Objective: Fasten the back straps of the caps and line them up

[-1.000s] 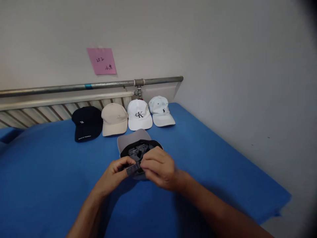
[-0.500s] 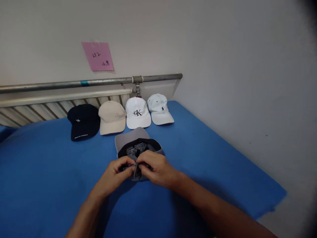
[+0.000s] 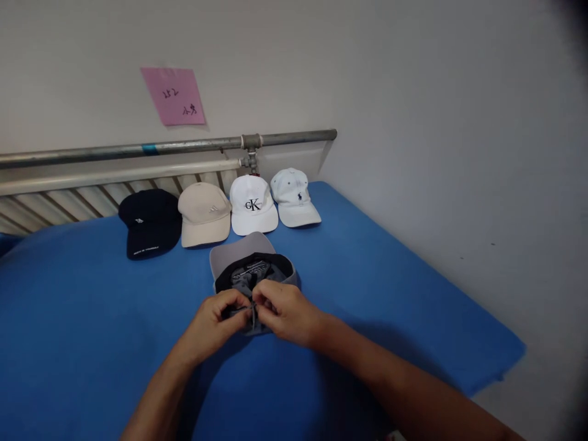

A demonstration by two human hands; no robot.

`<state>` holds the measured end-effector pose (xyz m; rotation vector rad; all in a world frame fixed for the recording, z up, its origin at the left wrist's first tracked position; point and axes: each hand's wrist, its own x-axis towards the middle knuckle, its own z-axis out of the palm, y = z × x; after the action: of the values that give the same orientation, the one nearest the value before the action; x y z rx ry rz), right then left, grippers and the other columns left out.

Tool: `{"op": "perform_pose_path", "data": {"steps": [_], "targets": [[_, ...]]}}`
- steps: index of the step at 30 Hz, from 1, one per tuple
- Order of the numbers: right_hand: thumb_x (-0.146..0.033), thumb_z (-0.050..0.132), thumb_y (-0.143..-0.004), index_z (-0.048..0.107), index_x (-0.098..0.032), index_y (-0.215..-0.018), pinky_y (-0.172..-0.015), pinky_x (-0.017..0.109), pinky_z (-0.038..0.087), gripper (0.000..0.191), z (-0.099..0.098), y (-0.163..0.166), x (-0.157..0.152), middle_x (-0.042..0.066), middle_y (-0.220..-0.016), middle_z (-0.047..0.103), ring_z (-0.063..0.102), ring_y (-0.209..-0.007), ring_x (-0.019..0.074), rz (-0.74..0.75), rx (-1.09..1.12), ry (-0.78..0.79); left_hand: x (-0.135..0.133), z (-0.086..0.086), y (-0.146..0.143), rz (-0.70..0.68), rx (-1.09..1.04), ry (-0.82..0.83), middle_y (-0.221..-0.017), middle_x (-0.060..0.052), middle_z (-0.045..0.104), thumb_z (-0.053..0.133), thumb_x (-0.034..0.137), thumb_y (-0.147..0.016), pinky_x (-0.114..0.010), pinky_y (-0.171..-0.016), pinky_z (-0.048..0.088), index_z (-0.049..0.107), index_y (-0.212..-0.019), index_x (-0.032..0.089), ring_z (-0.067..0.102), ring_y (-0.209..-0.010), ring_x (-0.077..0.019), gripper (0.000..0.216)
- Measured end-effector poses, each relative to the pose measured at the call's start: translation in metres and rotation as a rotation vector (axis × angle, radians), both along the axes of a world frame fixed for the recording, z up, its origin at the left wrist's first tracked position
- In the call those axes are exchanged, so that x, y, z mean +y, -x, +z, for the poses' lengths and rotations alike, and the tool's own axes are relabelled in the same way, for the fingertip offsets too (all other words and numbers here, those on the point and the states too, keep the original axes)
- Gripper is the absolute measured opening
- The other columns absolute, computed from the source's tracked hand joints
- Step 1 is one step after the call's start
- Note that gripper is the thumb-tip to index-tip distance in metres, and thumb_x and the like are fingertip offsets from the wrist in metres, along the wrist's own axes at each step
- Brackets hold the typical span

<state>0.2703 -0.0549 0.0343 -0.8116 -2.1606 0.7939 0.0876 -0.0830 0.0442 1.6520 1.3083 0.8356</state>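
Note:
A grey baseball cap (image 3: pixel 239 249) lies upside down on the blue surface, its brim pointing away from me and its dark inside facing up. My left hand (image 3: pixel 215 321) pinches the back strap of the cap between thumb and forefinger. Close against it, my right hand (image 3: pixel 285 311) pinches the same strap from the right side. The fingertips of both hands almost meet at the strap, and they hide its fastening. Printed lettering shows inside the crown.
Behind the grey cap stand a black cap (image 3: pixel 151 220), a beige cap (image 3: pixel 204 214), a white cap (image 3: pixel 254 205) and a pale cap (image 3: pixel 294 199) in a row. A radiator (image 3: pixel 68 205) and metal pipe (image 3: pixel 193 146) run along the wall. A pink note (image 3: pixel 174 97) hangs above.
The view has shifted slightly, so the caps and wall sit a little higher and further left. Both hands remain pinched at the strap, with the right fingers moved only slightly.

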Motion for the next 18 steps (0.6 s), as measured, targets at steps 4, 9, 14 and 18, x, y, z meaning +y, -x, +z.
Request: {"op": "perform_pose_path", "data": {"steps": [4,9,14,18], "targets": [[-0.009,0.053,-0.073,0.048,-0.021,-0.073,-0.05,0.019,0.033,0.013,0.0002,0.0032,-0.0009,-0.006,-0.063,0.049,0.044,-0.054,0.008,-0.037,0.057,0.189,-0.0004,0.0002,0.0016,0.01,-0.085,0.106,-0.062,0.0,0.058,0.064,0.026,-0.075,-0.022,-0.055,0.038,0.065,-0.067,0.018,0.049,-0.058,-0.0122,0.012],[-0.01,0.054,-0.07,0.047,-0.021,-0.07,-0.045,0.018,0.031,0.013,0.0006,0.0047,0.001,-0.007,-0.056,0.045,0.04,-0.05,0.0071,-0.101,0.158,0.362,0.0006,0.0005,0.0057,0.035,-0.266,0.204,-0.061,0.001,0.054,0.068,0.028,-0.072,-0.022,-0.055,0.037,0.064,-0.066,0.017,0.046,-0.057,-0.0111,0.013],[-0.008,0.05,-0.076,0.059,-0.019,-0.083,-0.058,0.021,0.041,0.016,0.0023,0.004,-0.001,-0.003,-0.071,0.057,0.052,-0.062,0.0093,-0.021,0.151,0.129,0.0009,0.0022,0.0075,0.056,-0.309,0.222,-0.063,0.001,0.053,0.069,0.03,-0.072,-0.022,-0.057,0.036,0.063,-0.066,0.016,0.045,-0.059,-0.0108,0.016],[-0.007,0.049,-0.08,0.061,-0.018,-0.085,-0.064,0.022,0.042,0.017,0.0028,0.0038,-0.0053,0.0,-0.075,0.059,0.054,-0.068,0.0106,0.006,0.127,-0.073,0.0003,0.0004,0.0079,0.053,-0.282,0.197,-0.064,0.002,0.052,0.067,0.032,-0.075,-0.022,-0.058,0.035,0.061,-0.067,0.016,0.043,-0.061,-0.0103,0.018]]}}
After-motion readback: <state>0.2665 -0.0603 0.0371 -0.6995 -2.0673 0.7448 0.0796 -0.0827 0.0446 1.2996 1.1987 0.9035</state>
